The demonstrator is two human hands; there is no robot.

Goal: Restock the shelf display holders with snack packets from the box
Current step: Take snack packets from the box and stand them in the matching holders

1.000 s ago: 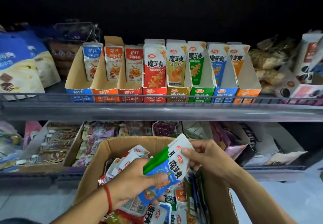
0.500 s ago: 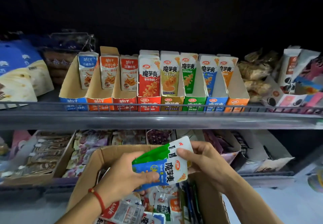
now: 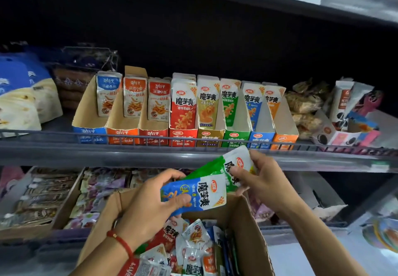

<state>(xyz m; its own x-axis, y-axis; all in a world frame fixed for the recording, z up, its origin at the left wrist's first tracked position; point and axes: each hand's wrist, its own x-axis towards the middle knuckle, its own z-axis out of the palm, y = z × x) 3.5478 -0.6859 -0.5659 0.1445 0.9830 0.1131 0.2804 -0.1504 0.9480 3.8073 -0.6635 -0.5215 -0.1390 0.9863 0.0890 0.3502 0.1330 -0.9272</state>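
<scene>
In the box [image 3: 247,228], loose snack packets [image 3: 193,243]

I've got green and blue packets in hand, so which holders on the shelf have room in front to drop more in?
Green holder and blue holder each show bare cardboard ahead of their packets; so does the orange holder. The red holder and yellow holder are packed to the front. The three left holders also have bare fronts.

Both hands [image 3: 150,206] grip packets [image 3: 206,193] — blue (green behind) — above box [image 3: 247,232].
</scene>
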